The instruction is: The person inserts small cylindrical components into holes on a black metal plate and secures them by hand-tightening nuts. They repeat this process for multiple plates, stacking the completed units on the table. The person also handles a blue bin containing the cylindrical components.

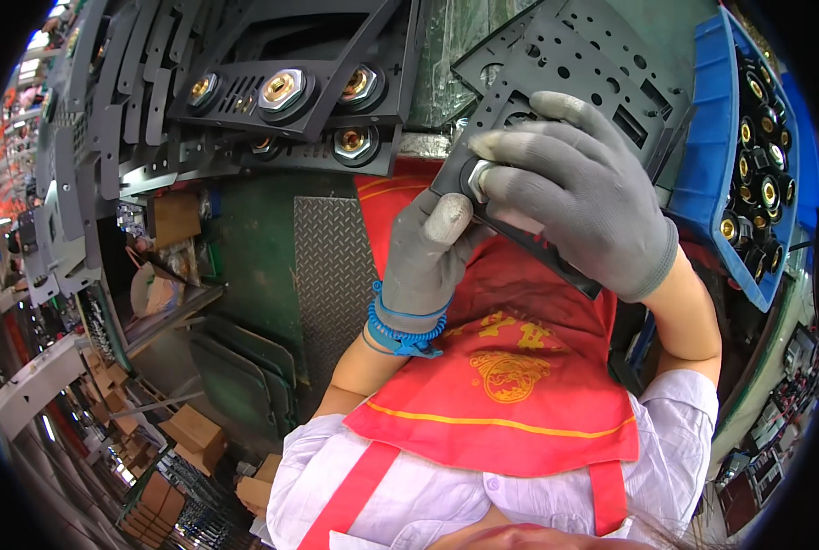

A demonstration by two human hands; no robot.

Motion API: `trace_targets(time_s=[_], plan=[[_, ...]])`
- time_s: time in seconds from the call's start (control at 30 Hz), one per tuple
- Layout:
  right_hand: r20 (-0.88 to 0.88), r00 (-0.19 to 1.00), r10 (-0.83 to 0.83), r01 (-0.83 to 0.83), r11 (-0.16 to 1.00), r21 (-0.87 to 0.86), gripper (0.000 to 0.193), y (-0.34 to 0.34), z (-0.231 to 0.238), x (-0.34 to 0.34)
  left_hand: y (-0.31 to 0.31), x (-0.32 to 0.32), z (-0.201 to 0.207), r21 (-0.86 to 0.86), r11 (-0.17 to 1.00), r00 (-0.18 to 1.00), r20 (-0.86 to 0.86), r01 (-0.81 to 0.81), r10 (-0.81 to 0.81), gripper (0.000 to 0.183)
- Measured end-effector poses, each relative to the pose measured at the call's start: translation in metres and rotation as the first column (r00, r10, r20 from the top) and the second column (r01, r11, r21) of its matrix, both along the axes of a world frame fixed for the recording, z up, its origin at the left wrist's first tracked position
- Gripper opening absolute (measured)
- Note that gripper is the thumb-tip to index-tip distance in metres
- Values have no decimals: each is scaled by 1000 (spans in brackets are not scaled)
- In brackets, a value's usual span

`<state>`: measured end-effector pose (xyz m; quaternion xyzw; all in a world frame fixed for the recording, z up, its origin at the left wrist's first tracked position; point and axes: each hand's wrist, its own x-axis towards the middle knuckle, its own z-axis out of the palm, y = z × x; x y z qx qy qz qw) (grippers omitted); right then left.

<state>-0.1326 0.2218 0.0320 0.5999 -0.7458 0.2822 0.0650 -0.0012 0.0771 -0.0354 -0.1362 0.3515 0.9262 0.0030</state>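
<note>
In front of the red apron [492, 302], a black perforated panel [579, 82] was held at a tilt. The gloved left hand [423, 261] grasped its near-left corner, thumb above; the fingers beneath were hidden. The gloved right hand [579, 183] bent its fingers around a hex nut [477, 181] at that corner, apparently gripping it. A blue bin [714, 119] of black fittings [745, 167] stood to the right.
</note>
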Motion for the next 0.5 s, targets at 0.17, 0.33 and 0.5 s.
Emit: trace_targets(time_s=[0.17,0.33,0.5], plan=[[101,994,36,-28,997,-77,31,1,-5,-4,-3,-2,5,-57,998,1000,-12,26,-27,60],[126,992,13,-11,1000,-11,29,0,7,-3,-1,-2,3,-11,998,998,22,61,-61,61],[93,991,97,-100,995,25,29,6,-1,-7,3,-5,10,54,998,1000,-13,9,-9,63]])
